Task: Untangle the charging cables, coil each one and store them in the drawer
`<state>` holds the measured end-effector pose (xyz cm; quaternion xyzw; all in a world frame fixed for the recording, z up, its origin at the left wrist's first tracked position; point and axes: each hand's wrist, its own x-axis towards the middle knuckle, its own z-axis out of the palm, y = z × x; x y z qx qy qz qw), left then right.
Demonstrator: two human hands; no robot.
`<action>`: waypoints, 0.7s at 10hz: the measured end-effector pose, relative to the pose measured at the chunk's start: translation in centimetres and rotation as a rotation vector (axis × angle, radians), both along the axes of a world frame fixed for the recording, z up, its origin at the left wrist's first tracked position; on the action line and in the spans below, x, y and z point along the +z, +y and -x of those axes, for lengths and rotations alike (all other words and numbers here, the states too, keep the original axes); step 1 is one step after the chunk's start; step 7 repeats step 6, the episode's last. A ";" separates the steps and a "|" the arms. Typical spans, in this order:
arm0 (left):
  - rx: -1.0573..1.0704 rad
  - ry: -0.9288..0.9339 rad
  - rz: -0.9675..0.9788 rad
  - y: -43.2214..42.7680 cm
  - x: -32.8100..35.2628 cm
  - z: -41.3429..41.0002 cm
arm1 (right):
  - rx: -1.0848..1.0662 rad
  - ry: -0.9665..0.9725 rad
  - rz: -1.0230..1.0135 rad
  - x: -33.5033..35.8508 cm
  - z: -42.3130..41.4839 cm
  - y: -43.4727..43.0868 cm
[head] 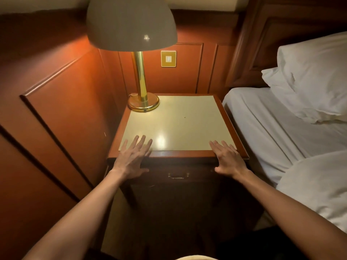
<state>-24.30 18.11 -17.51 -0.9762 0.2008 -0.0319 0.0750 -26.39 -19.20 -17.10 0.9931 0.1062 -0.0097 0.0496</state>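
Note:
A wooden nightstand (180, 117) with a pale cream top stands between the wall and the bed. Its drawer (199, 174) is shut, with a small metal handle (177, 176) on the dark front. My left hand (132, 157) lies flat on the front left edge of the top, fingers straight and spread. My right hand (228, 158) lies flat on the front right edge in the same way. Neither hand holds anything. No charging cables are visible anywhere in the view.
A brass lamp (143, 102) with a grey shade (131, 23) stands on the nightstand's back left corner. A wall switch (168, 58) sits behind it. Wood panelling (62, 109) closes the left side. A bed (281, 132) with white sheets and a pillow (315, 79) lies to the right.

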 end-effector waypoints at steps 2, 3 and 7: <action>-0.099 -0.115 0.073 1.2 -1.8 -1.2 | 0.045 -0.133 0.024 -2.5 -0.6 -1.0; -0.118 -0.147 0.100 1.2 -2.1 -1.2 | 0.062 -0.150 0.022 -2.9 -0.5 -1.0; -0.052 -0.134 0.225 0.6 -3.7 -0.1 | -0.018 -0.233 -0.083 -4.8 0.5 -0.3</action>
